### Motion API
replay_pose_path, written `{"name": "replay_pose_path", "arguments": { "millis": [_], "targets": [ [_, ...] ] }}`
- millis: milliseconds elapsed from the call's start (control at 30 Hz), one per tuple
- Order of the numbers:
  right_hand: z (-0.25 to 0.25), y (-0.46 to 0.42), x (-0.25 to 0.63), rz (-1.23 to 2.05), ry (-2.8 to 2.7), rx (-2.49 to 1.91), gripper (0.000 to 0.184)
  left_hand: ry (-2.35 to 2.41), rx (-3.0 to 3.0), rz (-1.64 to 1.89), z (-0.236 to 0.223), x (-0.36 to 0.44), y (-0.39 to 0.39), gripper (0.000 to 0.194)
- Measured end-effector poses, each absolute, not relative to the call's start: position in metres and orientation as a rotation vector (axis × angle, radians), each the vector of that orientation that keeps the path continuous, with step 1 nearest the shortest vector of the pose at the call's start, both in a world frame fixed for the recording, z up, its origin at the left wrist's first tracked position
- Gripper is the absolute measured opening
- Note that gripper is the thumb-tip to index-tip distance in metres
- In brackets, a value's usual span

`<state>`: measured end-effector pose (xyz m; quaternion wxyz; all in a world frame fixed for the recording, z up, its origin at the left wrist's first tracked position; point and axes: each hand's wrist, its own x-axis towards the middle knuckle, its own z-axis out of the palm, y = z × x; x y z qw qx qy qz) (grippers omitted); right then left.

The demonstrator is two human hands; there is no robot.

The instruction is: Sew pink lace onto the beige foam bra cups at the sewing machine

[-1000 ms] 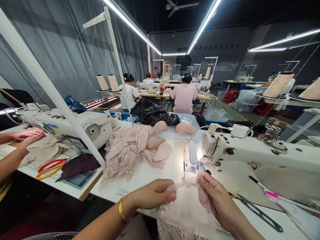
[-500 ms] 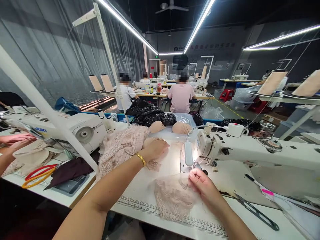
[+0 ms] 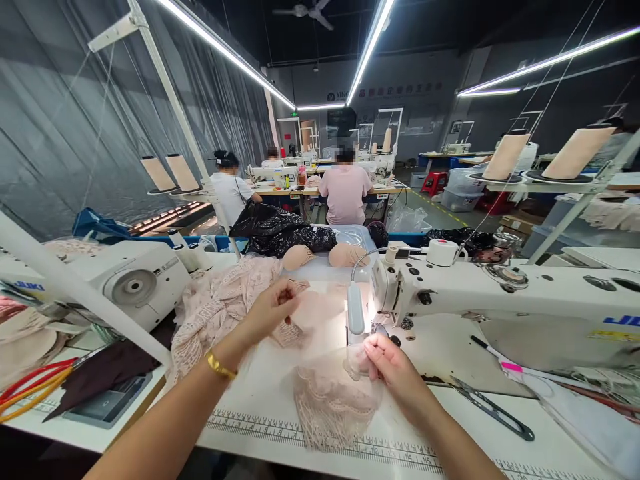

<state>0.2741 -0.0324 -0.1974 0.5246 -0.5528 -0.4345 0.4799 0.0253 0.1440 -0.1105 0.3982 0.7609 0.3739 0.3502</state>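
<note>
My left hand (image 3: 271, 306), with a gold bangle on the wrist, has its fingers closed on a beige padded cup (image 3: 315, 308) beside a heap of pink lace (image 3: 220, 303). My right hand (image 3: 386, 360) pinches the edge of a pink lace piece (image 3: 327, 405) lying on the white table (image 3: 280, 400) just in front of the sewing machine's needle area. The white sewing machine (image 3: 500, 293) stands right of both hands, its lamp (image 3: 355, 313) lit.
More cups (image 3: 345, 253) lie in a tray behind. Thread snips (image 3: 493, 410) rest at the right. A second machine (image 3: 130, 283), dark cloth (image 3: 107, 367) and red-yellow rings (image 3: 30, 387) are at the left. Two people sit at far benches (image 3: 345, 193). Thread cones (image 3: 575, 150) stand on a rack.
Earlier both hands held the lace piece near me. The left hand then reached out to the pile and now lifts a cup; the right hand set the lace down by the needle.
</note>
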Motion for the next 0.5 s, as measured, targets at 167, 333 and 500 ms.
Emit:
{"name": "replay_pose_path", "arguments": {
  "millis": [167, 333, 500],
  "targets": [
    [-0.192, -0.036, 0.271, 1.183, -1.005, -1.252, 0.053, 0.877, 1.598, 0.715, -0.125, 0.017, 0.081, 0.032],
    [-0.190, -0.039, 0.269, 1.168, -1.020, -1.226, 0.059, 0.912, 1.466, 0.707, -0.153, 0.027, 0.053, 0.036],
    [-0.192, -0.041, 0.267, 1.095, -1.072, -1.300, 0.045, 1.051, 1.879, 0.492, -0.147, 0.023, 0.040, 0.019]
  ]
}}
